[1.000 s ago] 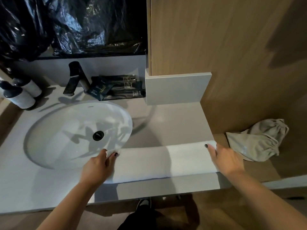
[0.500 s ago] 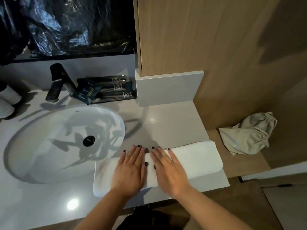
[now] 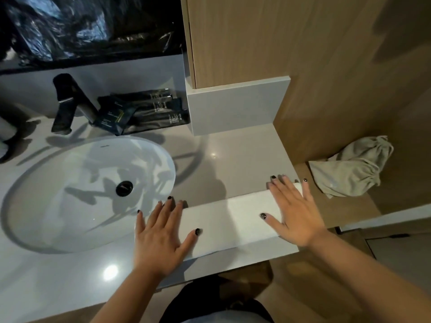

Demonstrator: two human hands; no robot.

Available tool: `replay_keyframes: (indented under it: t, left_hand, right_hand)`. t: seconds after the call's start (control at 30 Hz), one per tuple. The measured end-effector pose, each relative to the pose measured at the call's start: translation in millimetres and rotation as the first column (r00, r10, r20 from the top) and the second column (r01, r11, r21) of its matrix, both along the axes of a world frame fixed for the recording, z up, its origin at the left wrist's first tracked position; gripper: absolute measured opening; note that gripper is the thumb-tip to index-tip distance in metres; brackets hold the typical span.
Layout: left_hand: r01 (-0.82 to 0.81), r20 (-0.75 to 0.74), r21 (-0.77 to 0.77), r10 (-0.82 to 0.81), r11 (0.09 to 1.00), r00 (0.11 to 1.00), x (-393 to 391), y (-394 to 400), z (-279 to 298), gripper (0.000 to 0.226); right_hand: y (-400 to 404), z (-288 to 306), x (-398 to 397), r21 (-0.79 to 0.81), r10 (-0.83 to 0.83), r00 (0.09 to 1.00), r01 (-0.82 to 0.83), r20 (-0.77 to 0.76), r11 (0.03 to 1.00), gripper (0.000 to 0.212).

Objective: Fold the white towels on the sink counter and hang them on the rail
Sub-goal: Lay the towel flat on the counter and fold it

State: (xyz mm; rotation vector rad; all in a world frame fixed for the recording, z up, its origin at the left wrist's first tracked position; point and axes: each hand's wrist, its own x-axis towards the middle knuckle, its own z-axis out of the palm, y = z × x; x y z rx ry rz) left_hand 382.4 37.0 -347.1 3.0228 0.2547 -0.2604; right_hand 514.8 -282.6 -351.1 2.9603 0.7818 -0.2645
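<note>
A white towel (image 3: 229,220), folded into a long narrow strip, lies along the front of the grey sink counter (image 3: 242,159), right of the basin. My left hand (image 3: 161,236) rests flat on its left end, fingers spread, palm down. On the strip's right end my right hand (image 3: 293,213) presses flat, fingers spread, at the counter's right edge. Neither hand grips the cloth. No rail is in view.
The oval white basin (image 3: 88,194) with a black drain fills the left. A black faucet (image 3: 67,106) and dark sachets (image 3: 144,113) sit at the back. A beige drawstring bag (image 3: 352,173) lies on the lower wooden shelf to the right. A wood panel wall (image 3: 303,54) rises behind.
Half a second ago both palms lay together on the middle of the towel. They have slid apart to its two ends, flattening the strip.
</note>
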Motion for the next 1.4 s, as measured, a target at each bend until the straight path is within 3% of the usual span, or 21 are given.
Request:
replay_keyframes:
  t: [0.17,0.37,0.43,0.5,0.6,0.7,0.73,0.8,0.9,0.97,1.07,1.13,1.17,1.27,1.4]
  left_hand:
    - [0.044,0.03,-0.073,-0.042,0.996,0.999,1.0,10.6,2.9,0.085]
    - [0.116,-0.034,-0.039,-0.117,0.992,0.992,7.8,10.1,2.5,0.091]
    - [0.185,-0.072,-0.057,-0.189,0.981,0.979,18.9,5.5,4.3,0.089]
    - [0.269,-0.054,-0.126,-0.277,0.955,0.959,34.8,-6.4,8.8,0.08]
    - [0.293,0.021,-0.231,-0.297,0.928,0.955,57.3,-35.0,13.0,0.067]
    - [0.188,-0.038,-0.258,-0.204,0.948,0.978,74.2,-59.0,16.7,0.053]
    - [0.141,-0.084,-0.282,-0.171,0.949,0.982,78.8,-64.5,18.0,0.05]
    - [0.062,-0.165,-0.341,-0.125,0.938,0.978,84.9,-73.7,20.8,0.048]
    - [0.019,-0.255,-0.36,-0.118,0.933,0.96,83.0,-85.7,19.3,0.05]
    - [0.0,-0.255,-0.384,-0.106,0.923,0.961,75.6,-92.8,14.8,0.046]
    - [0.004,-0.111,-0.452,-0.061,0.892,0.992,59.2,-102.3,9.8,0.034]
    - [0.017,-0.025,-0.512,-0.035,0.859,0.999,44.9,-109.3,8.5,0.031]
    - [-0.002,-0.026,-0.575,-0.016,0.818,1.0,37.3,-113.3,8.6,0.033]
    - [-0.113,-0.087,-0.809,0.072,0.577,0.994,19.1,-126.6,13.6,0.041]
    - [-0.115,-0.068,-0.887,0.119,0.447,0.991,12.2,-140.1,34.4,0.031]
  right_hand:
    - [5.8,-5.7,12.2,0.08,-0.207,0.977,0.212,-0.059,0.974,0.104]
    - [7.5,-0.8,14.9,0.153,-0.216,0.971,0.23,-0.103,0.961,0.103]
    - [9.2,7.0,5.9,0.282,-0.233,0.964,0.26,-0.126,0.923,0.093]
    - [16.7,17.3,-14.8,0.52,-0.345,0.929,0.363,-0.136,0.773,0.08]
    - [40.2,28.3,-60.8,0.751,-0.582,0.766,0.548,-0.273,0.368,0.063]
    - [63.1,34.5,-89.8,0.629,-0.606,0.435,0.764,-0.666,-0.143,0.055]
    - [68.2,34.3,-94.4,0.552,-0.573,0.337,0.794,-0.747,-0.254,0.048]
    - [73.8,30.0,-101.0,0.475,-0.518,0.246,0.797,-0.819,-0.372,0.028]
    - [79.4,28.2,-105.0,0.455,-0.475,0.238,0.787,-0.847,-0.416,0.012]
    - [75.4,29.6,-103.4,0.417,-0.425,0.221,0.789,-0.878,-0.451,0.016]
    - [58.8,31.7,-100.2,0.3,-0.24,0.201,0.807,-0.95,-0.509,0.026]
    - [49.0,32.6,-102.1,0.243,-0.122,0.21,0.835,-0.97,-0.493,0.031]
    - [44.5,34.2,-103.8,0.24,-0.081,0.23,0.84,-0.97,-0.486,0.031]
    - [32.3,45.5,-106.9,0.292,-0.015,0.326,0.826,-0.945,-0.482,0.029]
    - [18.6,79.4,-104.6,0.454,0.023,0.505,0.794,-0.863,-0.404,0.032]
